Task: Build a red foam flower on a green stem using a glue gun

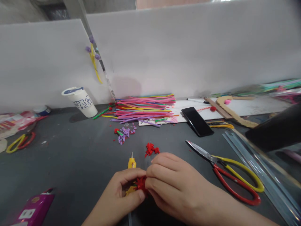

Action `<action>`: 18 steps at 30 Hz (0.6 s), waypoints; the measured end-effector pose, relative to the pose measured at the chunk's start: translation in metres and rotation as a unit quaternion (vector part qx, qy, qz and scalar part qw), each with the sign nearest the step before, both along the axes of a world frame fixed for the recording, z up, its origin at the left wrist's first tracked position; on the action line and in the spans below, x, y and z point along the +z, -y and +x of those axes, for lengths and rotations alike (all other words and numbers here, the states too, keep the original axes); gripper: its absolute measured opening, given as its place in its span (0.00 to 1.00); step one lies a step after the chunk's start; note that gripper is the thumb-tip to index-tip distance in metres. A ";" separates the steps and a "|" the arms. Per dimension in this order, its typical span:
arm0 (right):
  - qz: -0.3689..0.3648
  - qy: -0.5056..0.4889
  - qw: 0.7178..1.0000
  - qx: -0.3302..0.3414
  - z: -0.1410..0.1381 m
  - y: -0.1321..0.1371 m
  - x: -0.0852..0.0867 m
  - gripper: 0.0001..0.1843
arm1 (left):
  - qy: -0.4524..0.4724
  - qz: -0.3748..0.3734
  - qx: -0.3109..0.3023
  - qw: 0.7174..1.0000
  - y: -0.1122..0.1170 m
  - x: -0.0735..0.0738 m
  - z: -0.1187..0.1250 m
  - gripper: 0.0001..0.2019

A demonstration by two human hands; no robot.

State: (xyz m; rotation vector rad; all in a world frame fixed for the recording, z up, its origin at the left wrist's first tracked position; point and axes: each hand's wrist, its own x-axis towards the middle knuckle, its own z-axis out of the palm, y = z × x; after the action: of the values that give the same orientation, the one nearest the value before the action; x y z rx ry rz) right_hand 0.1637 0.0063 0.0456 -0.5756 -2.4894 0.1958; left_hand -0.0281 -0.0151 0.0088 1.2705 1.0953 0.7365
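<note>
Between my two hands is a small cluster of red pieces (141, 183), partly covered by fingers. My left hand (122, 191) grips it from the left with thumb and fingers. My right hand (175, 182) is closed against its right side, and what its fingertips pinch is hidden. Beneath and behind my left hand lies a yellow glue gun (132, 163), its metal nozzle pointing away from me. Just beyond my right knuckles sits a loose pile of cut red pieces (151, 149). Purple snippets (125, 134) are scattered farther off to the left.
Big scissors (213, 160) with red and yellow handles lie right, beside clear glue sticks (256, 169). A phone (197, 121), a bundle of pipe cleaners (143, 108) and a paper cup (81, 102) stand along the white partition. At left are smaller scissors (21, 142) and a magenta box (35, 208).
</note>
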 end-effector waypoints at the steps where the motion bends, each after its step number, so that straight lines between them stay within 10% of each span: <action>1: 0.000 -0.001 1.000 0.001 0.000 0.000 0.000 0.12 | 0.000 -0.001 0.003 1.000 0.000 -0.001 0.000 0.15; 18: -0.006 0.006 1.000 0.006 0.000 -0.001 0.002 0.13 | -0.001 0.002 0.011 1.000 0.000 0.002 0.000 0.14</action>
State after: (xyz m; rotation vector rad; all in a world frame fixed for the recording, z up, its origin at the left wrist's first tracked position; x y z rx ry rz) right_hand 0.1634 0.0069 0.0478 -0.5688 -2.5043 0.2115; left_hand -0.0280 -0.0151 0.0106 1.2644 1.1122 0.7532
